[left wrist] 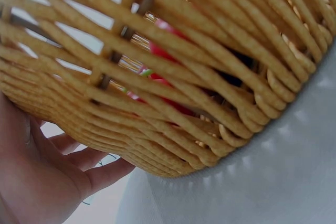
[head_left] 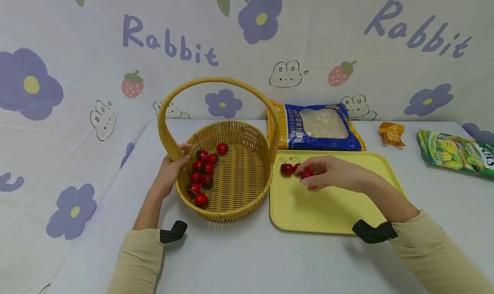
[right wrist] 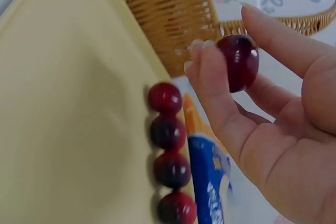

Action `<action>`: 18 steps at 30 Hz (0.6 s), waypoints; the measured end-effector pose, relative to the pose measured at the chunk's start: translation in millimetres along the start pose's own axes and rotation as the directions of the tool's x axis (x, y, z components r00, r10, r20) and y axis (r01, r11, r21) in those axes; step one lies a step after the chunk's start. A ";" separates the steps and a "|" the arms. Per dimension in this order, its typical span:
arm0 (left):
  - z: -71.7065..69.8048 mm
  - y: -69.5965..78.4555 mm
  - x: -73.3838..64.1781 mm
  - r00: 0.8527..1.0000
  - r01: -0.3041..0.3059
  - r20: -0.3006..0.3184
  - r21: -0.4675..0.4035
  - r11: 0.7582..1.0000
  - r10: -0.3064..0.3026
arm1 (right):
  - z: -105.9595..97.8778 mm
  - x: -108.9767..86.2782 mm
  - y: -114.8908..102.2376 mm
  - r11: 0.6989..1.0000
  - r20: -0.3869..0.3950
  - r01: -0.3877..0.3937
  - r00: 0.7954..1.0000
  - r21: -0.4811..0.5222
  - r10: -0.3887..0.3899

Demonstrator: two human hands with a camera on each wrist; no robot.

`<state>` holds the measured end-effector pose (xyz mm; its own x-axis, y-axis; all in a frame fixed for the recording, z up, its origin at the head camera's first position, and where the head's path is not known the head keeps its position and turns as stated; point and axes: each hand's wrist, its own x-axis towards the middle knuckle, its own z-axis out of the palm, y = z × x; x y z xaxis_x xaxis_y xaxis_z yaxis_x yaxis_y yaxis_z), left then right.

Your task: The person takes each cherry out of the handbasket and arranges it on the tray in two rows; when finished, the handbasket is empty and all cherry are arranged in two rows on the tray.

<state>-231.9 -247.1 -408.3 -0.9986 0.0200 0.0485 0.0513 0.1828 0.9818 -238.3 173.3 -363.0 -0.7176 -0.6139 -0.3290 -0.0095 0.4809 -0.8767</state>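
Observation:
At the handle's base, my left hand grips the rim of a woven basket with a tall arched handle. In the left wrist view, the fingers of this hand lie against the basket's wickerwork. Several dark red cherries lie in the left part of the basket. Over a yellow tray, my right hand pinches one cherry between thumb and fingers. Below that hand, several more cherries line the tray's far edge; the hand partly hides them in the head view.
Behind the tray lies a blue and yellow pasta bag. Farther right are a small orange packet and a green snack bag. A printed cloth hangs behind the white table.

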 end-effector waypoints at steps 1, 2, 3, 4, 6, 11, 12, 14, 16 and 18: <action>0.1 0.0 0.1 1.000 -0.001 0.000 -0.001 1.000 0.001 | -3.6 -1.3 4.7 1.000 -0.004 -0.007 1.000 0.012 0.007; 0.2 -0.1 0.1 1.000 -0.001 0.000 -0.001 1.000 0.001 | -7.3 -2.7 9.5 0.999 -0.006 -0.014 1.000 0.034 0.015; 0.2 -0.2 0.1 1.000 0.000 0.001 -0.003 1.000 0.000 | -10.7 -4.5 13.5 0.998 -0.009 -0.023 1.000 0.059 0.024; 0.2 -0.4 -0.1 1.000 0.001 0.000 -0.004 1.000 -0.001 | -14.0 -6.3 17.4 0.996 -0.010 -0.029 1.000 0.088 0.030; 0.3 -0.6 -0.4 1.000 0.002 0.000 -0.005 1.000 -0.002 | -20.6 -10.2 24.7 0.987 -0.019 -0.049 0.998 0.155 0.053; 0.4 -0.6 0.5 1.000 0.005 0.001 -0.009 1.000 -0.005 | -33.9 -20.1 39.3 0.965 -0.054 -0.068 0.995 0.253 0.084; 0.5 -0.6 0.7 1.000 0.006 0.000 -0.008 1.000 -0.006 | -35.9 -22.1 41.7 0.968 -0.060 -0.067 0.995 0.241 0.084; 0.5 -0.3 0.5 1.000 0.007 -0.001 -0.006 1.000 -0.007 | -39.1 -25.3 45.4 0.977 -0.074 -0.067 0.994 0.204 0.083; 0.6 0.1 0.2 1.000 0.008 -0.004 -0.002 1.000 -0.008 | -41.6 -27.5 48.8 0.987 -0.096 -0.073 0.992 0.141 0.087; 0.7 0.4 -0.2 1.000 0.010 -0.005 0.000 1.000 -0.010 | -43.7 -29.0 52.1 0.992 -0.124 -0.093 0.987 0.083 0.102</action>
<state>-231.7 -246.3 -408.1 -0.9991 0.0133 0.0396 0.0413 0.1835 0.9822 -248.3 243.5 -383.8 -0.7957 -0.4789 -0.3709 0.1147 0.4821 -0.8686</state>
